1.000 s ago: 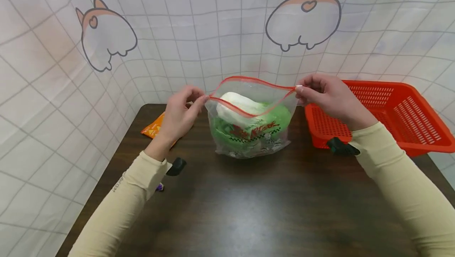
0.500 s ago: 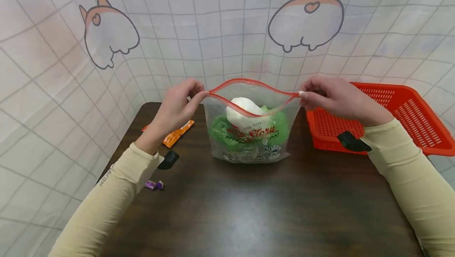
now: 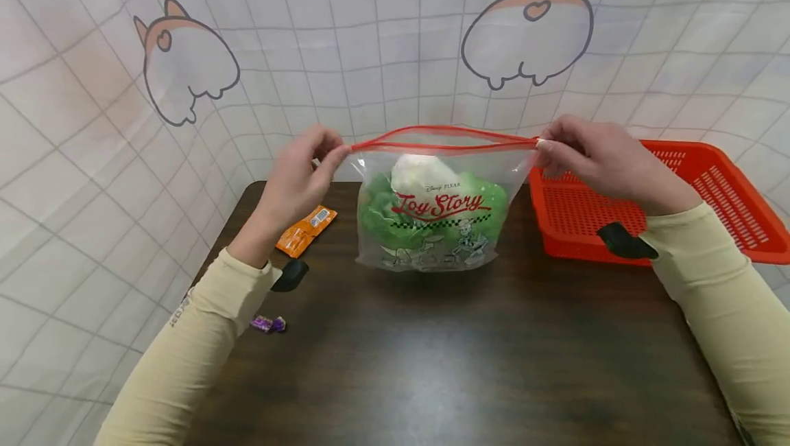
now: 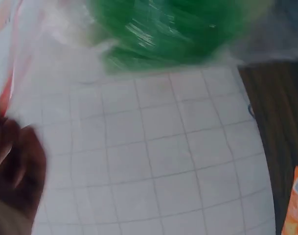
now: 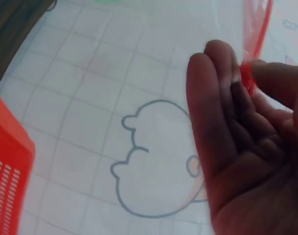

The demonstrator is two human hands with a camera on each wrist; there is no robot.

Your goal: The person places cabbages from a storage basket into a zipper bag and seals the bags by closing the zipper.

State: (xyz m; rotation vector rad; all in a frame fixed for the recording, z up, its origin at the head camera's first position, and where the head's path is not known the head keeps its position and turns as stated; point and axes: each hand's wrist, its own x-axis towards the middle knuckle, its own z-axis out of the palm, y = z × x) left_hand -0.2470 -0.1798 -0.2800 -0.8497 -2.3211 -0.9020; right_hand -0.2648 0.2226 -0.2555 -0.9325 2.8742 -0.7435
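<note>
A clear zip bag (image 3: 432,206) with a red zip edge and "Toy Story" print hangs between both hands in the head view. Inside it sits a green and white bundle (image 3: 426,170), partly hidden by the print; its kind I cannot tell. My left hand (image 3: 302,171) pinches the bag's left top corner between thumb and fingers. At the opposite corner, my right hand (image 3: 595,158) pinches the red edge. The mouth is stretched wide, with only a narrow gap between its two rims. In the left wrist view the green bundle (image 4: 173,34) is blurred.
A red perforated basket (image 3: 617,250) stands on the right of the dark wooden table (image 3: 420,350). Orange packets (image 3: 306,231) and a small purple-wrapped piece (image 3: 268,324) lie on the left. A white gridded cloth (image 3: 345,41) hangs behind.
Both hands have moved apart, pulling the bag's mouth from a wide oval to a narrow slit. The bag has risen slightly, and its printed front has flattened.
</note>
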